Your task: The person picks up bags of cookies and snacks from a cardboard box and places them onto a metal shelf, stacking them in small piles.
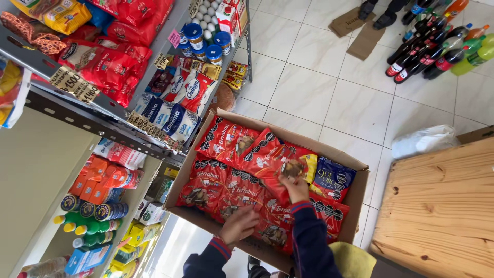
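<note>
Glossy red snack packets, flat in cardboard box; right hand fingers pinch one, left hand fingers spread flat atop another.

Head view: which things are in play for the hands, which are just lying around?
In play:
- cardboard box
- red snack packets filling it
- left hand, resting on the packets
- right hand, gripping one red packet

Lying about:
- blue packet in the box
- shelves of groceries
- bottles on the floor
- wooden top
- white bag
</note>
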